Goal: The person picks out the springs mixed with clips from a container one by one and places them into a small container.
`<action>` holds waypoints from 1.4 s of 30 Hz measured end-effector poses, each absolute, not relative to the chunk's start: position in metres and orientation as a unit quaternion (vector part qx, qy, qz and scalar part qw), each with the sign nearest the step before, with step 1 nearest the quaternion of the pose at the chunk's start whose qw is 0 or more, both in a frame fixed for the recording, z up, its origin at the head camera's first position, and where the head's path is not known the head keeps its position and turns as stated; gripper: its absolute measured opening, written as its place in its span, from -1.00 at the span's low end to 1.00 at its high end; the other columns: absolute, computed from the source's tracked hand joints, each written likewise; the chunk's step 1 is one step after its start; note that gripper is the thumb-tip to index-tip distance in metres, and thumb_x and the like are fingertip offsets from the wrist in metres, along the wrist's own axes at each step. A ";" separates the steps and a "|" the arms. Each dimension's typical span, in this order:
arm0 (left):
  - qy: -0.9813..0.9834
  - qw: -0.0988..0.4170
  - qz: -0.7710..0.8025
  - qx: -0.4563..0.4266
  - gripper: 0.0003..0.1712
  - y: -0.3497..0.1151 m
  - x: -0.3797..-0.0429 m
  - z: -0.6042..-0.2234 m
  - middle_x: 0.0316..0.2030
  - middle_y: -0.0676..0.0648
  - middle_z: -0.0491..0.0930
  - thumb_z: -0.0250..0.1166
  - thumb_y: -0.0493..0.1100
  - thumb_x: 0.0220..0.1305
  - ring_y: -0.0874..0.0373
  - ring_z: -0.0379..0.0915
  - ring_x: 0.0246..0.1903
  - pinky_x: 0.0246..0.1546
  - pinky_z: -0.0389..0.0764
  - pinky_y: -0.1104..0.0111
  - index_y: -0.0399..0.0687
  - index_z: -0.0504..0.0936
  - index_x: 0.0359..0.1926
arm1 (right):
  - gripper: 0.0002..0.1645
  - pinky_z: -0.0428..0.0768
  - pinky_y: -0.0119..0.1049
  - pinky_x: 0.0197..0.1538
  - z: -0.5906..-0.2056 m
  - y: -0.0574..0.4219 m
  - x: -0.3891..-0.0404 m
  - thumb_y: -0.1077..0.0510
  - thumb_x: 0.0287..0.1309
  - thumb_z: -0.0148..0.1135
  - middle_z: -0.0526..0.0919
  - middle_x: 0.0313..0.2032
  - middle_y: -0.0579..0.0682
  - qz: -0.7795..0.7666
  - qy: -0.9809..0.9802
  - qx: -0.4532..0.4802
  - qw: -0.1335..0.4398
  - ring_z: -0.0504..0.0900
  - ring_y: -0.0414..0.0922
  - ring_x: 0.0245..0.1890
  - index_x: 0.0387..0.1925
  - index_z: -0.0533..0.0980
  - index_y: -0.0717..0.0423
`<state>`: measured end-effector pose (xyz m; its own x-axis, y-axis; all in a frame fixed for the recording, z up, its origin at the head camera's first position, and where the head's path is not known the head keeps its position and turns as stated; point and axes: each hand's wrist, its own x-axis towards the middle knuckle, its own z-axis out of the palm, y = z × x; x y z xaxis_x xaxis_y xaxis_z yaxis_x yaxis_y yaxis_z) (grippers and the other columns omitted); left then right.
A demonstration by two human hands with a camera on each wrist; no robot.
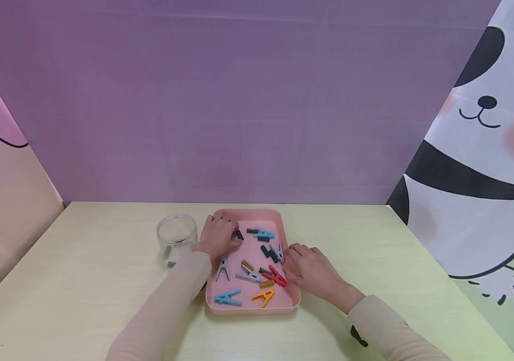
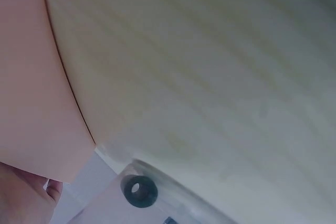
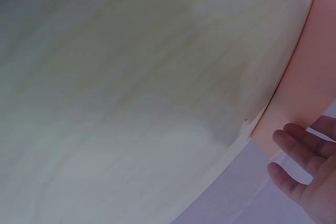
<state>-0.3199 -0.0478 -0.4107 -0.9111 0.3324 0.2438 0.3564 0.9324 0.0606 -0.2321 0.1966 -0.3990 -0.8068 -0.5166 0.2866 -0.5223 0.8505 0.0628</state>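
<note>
On the worktop (image 1: pixel 351 230) sits a pink tray (image 1: pixel 253 311), the right hand (image 1: pixel 311 269) open at its three o'clock, the left hand (image 1: pixel 216 236) at ten, its grip impossible to tell, a black piece (image 1: pixel 239 235) at its fingertips, toward three o'clock.

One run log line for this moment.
left hand: over tray, far left, grip unclear; right hand: at tray's right rim; clips, springs: in tray; clear jar: left of tray
</note>
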 end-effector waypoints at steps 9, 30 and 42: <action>-0.976 0.113 -0.058 -0.177 -0.57 -0.049 -0.320 -0.410 -0.01 0.01 0.54 0.27 0.15 0.08 0.02 0.22 0.13 0.10 0.28 0.15 0.05 0.55 -0.08 | -0.54 0.53 -0.14 -0.08 -0.399 0.196 -0.233 -0.05 0.02 0.23 0.56 -0.11 -0.01 0.010 -0.949 0.276 0.152 0.53 -0.10 -0.12 -0.08 0.50 0.11; -0.970 0.131 -0.058 -0.195 -0.59 -0.050 -0.307 -0.395 0.08 0.00 0.50 0.29 0.11 0.08 -0.01 0.24 0.18 0.11 0.32 0.15 0.06 0.55 -0.07 | -0.55 0.54 -0.14 -0.09 -0.401 0.198 -0.234 -0.06 0.02 0.22 0.56 -0.11 -0.02 0.010 -0.948 0.275 0.158 0.52 -0.11 -0.12 -0.09 0.50 0.11; -0.965 0.144 -0.010 -0.217 -0.51 -0.052 -0.288 -0.373 0.03 -0.01 0.52 0.28 0.19 0.06 0.02 0.31 0.11 0.07 0.36 0.15 0.07 0.53 -0.04 | -0.56 0.54 -0.13 -0.08 -0.402 0.199 -0.234 -0.04 0.01 0.24 0.56 -0.12 -0.02 0.010 -0.947 0.277 0.161 0.53 -0.11 -0.14 -0.10 0.50 0.10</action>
